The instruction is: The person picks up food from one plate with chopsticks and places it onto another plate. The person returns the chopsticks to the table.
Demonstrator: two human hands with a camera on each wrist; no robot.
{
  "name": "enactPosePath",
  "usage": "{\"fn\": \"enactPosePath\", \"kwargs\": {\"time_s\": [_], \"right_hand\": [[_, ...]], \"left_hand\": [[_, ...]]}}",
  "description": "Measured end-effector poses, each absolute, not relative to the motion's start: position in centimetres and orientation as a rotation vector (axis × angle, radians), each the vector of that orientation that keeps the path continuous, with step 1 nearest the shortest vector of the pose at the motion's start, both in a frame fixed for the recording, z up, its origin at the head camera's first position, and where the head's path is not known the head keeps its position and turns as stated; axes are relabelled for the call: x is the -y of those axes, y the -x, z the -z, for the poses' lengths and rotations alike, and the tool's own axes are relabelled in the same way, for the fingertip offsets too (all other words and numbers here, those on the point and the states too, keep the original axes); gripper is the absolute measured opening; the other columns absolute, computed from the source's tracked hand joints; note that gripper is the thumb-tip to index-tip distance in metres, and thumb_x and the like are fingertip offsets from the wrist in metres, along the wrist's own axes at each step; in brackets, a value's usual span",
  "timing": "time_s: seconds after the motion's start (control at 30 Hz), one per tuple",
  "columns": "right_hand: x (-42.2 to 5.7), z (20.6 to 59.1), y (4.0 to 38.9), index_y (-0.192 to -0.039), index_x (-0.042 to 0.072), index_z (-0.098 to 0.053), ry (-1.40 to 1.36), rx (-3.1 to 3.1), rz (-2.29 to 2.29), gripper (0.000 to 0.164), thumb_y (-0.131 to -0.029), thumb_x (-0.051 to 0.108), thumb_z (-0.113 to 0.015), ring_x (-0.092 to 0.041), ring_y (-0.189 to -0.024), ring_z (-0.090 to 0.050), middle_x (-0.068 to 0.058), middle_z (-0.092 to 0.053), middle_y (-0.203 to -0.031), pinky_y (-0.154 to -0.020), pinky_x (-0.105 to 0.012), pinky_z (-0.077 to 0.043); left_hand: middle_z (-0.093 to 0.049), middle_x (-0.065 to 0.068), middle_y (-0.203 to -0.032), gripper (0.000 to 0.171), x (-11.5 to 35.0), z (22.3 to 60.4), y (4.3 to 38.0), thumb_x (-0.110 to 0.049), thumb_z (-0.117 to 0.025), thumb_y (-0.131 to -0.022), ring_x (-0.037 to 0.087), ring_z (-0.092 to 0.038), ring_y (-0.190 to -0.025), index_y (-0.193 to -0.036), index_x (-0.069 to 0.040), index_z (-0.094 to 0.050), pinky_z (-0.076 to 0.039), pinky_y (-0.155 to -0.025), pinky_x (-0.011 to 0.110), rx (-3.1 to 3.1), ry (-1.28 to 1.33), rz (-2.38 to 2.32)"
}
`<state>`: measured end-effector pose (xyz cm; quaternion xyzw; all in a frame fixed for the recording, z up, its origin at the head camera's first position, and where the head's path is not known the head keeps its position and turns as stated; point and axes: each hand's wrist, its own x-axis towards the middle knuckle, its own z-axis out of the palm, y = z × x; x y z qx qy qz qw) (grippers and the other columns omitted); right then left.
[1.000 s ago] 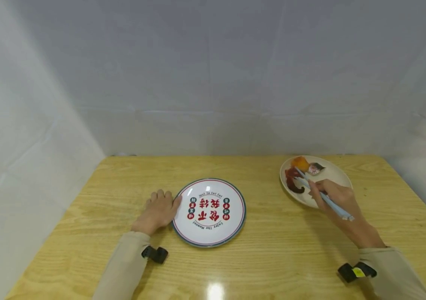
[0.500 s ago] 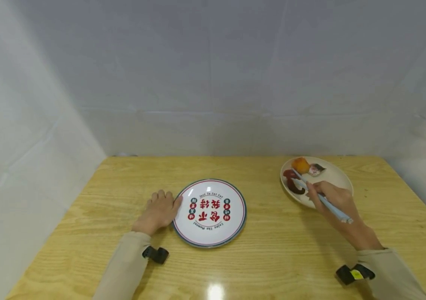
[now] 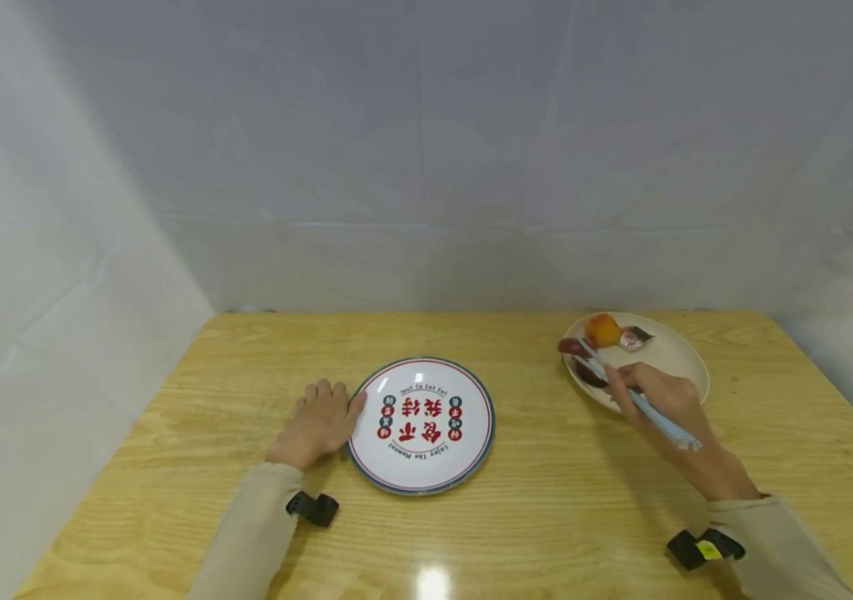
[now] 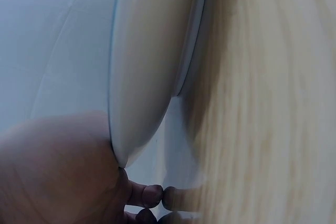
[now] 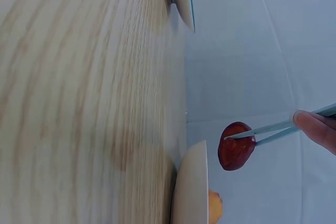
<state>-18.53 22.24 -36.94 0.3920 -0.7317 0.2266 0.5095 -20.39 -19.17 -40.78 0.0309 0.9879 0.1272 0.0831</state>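
Note:
My right hand [image 3: 672, 402] grips a pair of light-blue chopsticks [image 3: 662, 419]. Their tips pinch a glossy dark-red oval piece [image 5: 236, 146], which the right wrist view shows raised above the rim of the cream plate [image 3: 685, 360]. On that plate lie a dark brown curved piece [image 3: 588, 375], partly hidden by the chopsticks, an orange lump [image 3: 602, 331] and a small pink-and-white piece with a dark tip [image 3: 634, 337]. My left hand [image 3: 319, 421] rests on the table, its thumb at the left rim of a white plate [image 3: 421, 475] with red characters.
Both plates stand on a wooden table [image 3: 531, 517], the white one near the middle, the cream one at the back right. Pale sheeting [image 3: 426, 167] hangs behind the table and along its sides. A black wrist camera [image 3: 314, 508] sits at my left cuff.
The chopsticks have taken hold of the dark-red piece and moved it up and left, over the cream plate's left rim. My left hand and the white plate stay in place.

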Motion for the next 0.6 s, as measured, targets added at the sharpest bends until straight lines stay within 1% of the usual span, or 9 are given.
{"fn": "enactPosePath", "kwargs": {"time_s": [0.33,0.6], "right_hand": [[-21.4,36.9,18.4,-0.071,0.001,-0.060,-0.963,1.760,-0.545,0.042,-0.102,0.027,-0.049,-0.009,-0.044,-0.051,-0.006,-0.062,-0.061,-0.041,-0.021,-0.037],[-20.7,36.7,18.3,-0.073,0.000,-0.059,-1.003,1.760,-0.515,0.040,-0.103,0.025,-0.047,-0.007,-0.046,-0.050,-0.005,-0.062,-0.064,-0.041,-0.021,-0.038]], "left_hand": [[-0.042,0.024,-0.109,0.053,19.1,40.9,20.4,-0.039,-0.030,-0.104,0.037,-0.039,-0.101,-0.120,0.010,-0.047,-0.034,-0.093,0.055,-2.943,-0.084,-0.371],[-0.042,0.024,-0.109,0.054,19.2,40.9,20.4,-0.038,-0.029,-0.104,0.038,-0.039,-0.102,-0.121,0.011,-0.046,-0.034,-0.094,0.055,-2.945,-0.080,-0.375]]}}
